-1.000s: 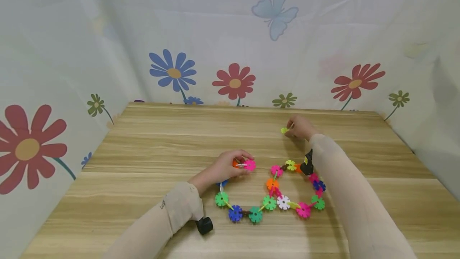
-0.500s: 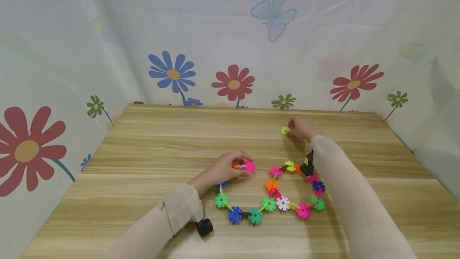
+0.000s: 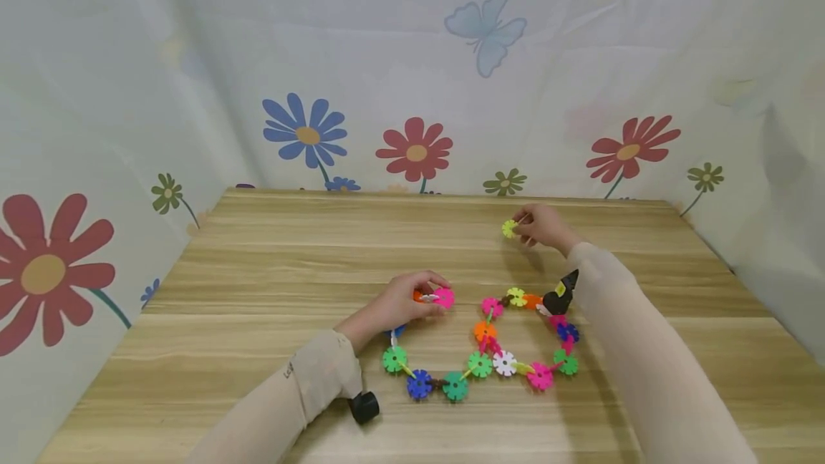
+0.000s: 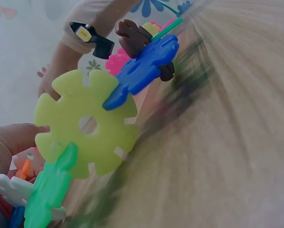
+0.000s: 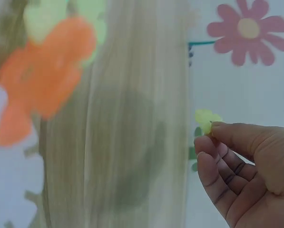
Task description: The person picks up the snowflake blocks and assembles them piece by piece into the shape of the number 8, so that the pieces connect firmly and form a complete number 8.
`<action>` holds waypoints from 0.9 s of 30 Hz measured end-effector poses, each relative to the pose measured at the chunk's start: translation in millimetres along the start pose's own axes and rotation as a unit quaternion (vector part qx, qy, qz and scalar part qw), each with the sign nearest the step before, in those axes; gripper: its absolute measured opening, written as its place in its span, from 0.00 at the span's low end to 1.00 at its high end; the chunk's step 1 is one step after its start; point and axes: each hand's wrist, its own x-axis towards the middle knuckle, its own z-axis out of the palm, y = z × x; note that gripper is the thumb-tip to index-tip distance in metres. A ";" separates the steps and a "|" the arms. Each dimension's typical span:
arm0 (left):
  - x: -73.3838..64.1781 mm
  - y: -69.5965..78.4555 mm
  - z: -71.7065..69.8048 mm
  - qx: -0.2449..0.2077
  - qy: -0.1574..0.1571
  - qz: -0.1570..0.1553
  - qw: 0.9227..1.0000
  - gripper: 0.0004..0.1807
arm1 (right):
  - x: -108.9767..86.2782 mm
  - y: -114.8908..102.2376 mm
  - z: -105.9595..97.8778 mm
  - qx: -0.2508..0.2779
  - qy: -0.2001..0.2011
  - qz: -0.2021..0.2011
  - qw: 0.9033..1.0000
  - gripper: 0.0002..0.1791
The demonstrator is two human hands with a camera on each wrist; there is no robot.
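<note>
In the head view, my left hand point(image 3: 393, 303) holds the upper end of a chain of notched plastic snowflake discs, where a pink disc point(image 3: 443, 298) faces up between fingers and thumb. Orange and white discs sit partly hidden inside that grip. The chain curves down past a blue disc point(image 3: 419, 384) and joins a closed ring with a white disc point(image 3: 505, 363) and an orange disc point(image 3: 485, 332). Farther back, my right hand point(image 3: 546, 226) pinches a single yellow snowflake disc point(image 3: 508, 228) between thumb and fingertips, raised over the table; the right wrist view shows the same pinch point(image 5: 241, 166).
A wood-grain table point(image 3: 309, 242) lies beneath everything. Behind it hangs a white cloth point(image 3: 361, 34) printed with flowers and a butterfly. A black wrist camera point(image 3: 559, 293) on the right arm overlaps the ring's top right; another camera point(image 3: 364, 407) sits at the left wrist.
My right forearm and wrist camera have shifted slightly right, and the hand has risen a little with the yellow disc. My left hand keeps its hold; the whole head view has shifted slightly.
</note>
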 end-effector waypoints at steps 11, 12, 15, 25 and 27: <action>-0.5 1.4 0.0 -0.009 0.000 0.000 1.000 0.20 | -31.5 -29.1 4.9 0.049 0.030 -0.043 0.997 0.08; -0.4 1.6 0.2 -0.008 0.001 -0.001 1.000 0.21 | -34.9 -32.0 5.8 0.053 0.034 -0.046 0.997 0.08; 0.0 1.1 0.5 -0.007 0.003 -0.004 1.000 0.21 | -45.9 -40.8 9.6 0.065 0.041 -0.062 0.995 0.08; -1.3 1.9 0.0 -0.023 0.003 -0.015 1.000 0.21 | -76.2 -57.1 32.3 0.084 0.064 -0.105 0.989 0.09; -1.5 2.4 -0.4 -0.023 0.006 -0.018 1.000 0.22 | -81.6 -59.5 37.5 0.085 0.060 -0.105 0.989 0.08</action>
